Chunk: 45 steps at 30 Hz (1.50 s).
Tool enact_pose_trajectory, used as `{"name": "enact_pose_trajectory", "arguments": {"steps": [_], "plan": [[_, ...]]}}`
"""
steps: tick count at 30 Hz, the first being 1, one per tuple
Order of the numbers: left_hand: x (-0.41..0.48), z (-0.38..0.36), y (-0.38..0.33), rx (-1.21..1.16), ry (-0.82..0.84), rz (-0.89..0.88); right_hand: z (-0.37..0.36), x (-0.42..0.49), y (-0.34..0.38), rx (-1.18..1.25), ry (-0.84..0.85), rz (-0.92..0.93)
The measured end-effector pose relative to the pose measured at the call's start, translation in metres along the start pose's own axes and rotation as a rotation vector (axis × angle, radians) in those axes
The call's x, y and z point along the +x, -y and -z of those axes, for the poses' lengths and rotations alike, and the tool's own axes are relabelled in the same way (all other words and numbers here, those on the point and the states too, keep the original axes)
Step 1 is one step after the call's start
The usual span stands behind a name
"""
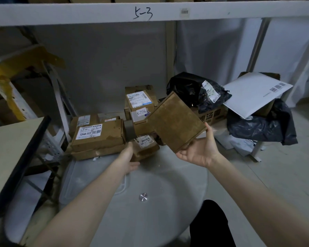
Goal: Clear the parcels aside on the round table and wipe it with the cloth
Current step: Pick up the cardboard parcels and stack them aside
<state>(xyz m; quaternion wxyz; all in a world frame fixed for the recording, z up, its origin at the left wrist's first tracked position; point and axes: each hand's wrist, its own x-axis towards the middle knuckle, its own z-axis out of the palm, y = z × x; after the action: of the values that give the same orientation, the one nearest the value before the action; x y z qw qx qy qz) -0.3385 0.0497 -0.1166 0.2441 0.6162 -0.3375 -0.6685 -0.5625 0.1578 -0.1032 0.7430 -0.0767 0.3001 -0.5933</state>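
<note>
The round grey table (150,220) with a metal disc at its middle fills the lower centre. My right hand (200,152) holds a flat brown cardboard parcel (175,122) up in the air, tilted, above the table's far edge. My left hand (130,157) grips a small brown labelled box (144,147) that sits at the table's far rim. Beyond the rim, stacked brown parcels (98,136) lie at the left and taller labelled boxes (139,102) behind. I see no cloth.
A beige desk with a dark edge (16,148) stands at the left. Black plastic bags (262,125) and a white padded envelope (255,93) lie at the right on the floor. A shelf beam (150,13) runs overhead. A dark shape (210,225) sits at the table's near right.
</note>
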Motion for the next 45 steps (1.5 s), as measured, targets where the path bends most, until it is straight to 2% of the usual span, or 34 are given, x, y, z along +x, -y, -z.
{"name": "enact_pose_trajectory", "arguments": {"steps": [7, 12, 16, 20, 25, 29, 33, 36, 40, 42, 45], "plan": [[-0.015, 0.030, -0.015, 0.068, -0.099, -0.108, -0.020, 0.011, -0.015, -0.127, -0.018, -0.109], [-0.018, 0.075, -0.025, -0.009, -0.137, -0.181, -0.060, 0.032, -0.039, -0.424, 0.012, -0.058], [-0.023, 0.107, -0.030, -0.156, -0.191, -0.222, -0.093, 0.059, -0.065, -0.650, 0.062, 0.104], [-0.024, 0.137, -0.039, -0.282, -0.292, -0.325, -0.129, 0.084, -0.086, -1.087, 0.026, 0.400], [-0.019, 0.164, -0.047, -0.313, -0.319, -0.358, -0.172, 0.121, -0.114, -1.410, -0.157, 0.701], [-0.015, 0.172, -0.055, -0.271, -0.211, -0.421, -0.194, 0.153, -0.137, -1.593, -0.398, 0.784], [-0.005, 0.174, -0.065, -0.203, -0.069, -0.436, -0.201, 0.173, -0.164, -1.636, -0.428, 0.832], [0.003, 0.176, -0.076, -0.242, -0.165, -0.518, -0.198, 0.176, -0.175, -1.597, -0.263, 0.851], [0.017, 0.188, -0.087, -0.425, -0.286, -0.511, -0.187, 0.174, -0.160, -1.513, -0.043, 0.818], [0.023, 0.187, -0.091, -0.428, -0.324, -0.514, -0.178, 0.172, -0.147, -1.514, -0.052, 0.811], [0.035, 0.184, -0.095, -0.392, -0.336, -0.531, -0.163, 0.170, -0.125, -1.489, -0.163, 0.887]]}}
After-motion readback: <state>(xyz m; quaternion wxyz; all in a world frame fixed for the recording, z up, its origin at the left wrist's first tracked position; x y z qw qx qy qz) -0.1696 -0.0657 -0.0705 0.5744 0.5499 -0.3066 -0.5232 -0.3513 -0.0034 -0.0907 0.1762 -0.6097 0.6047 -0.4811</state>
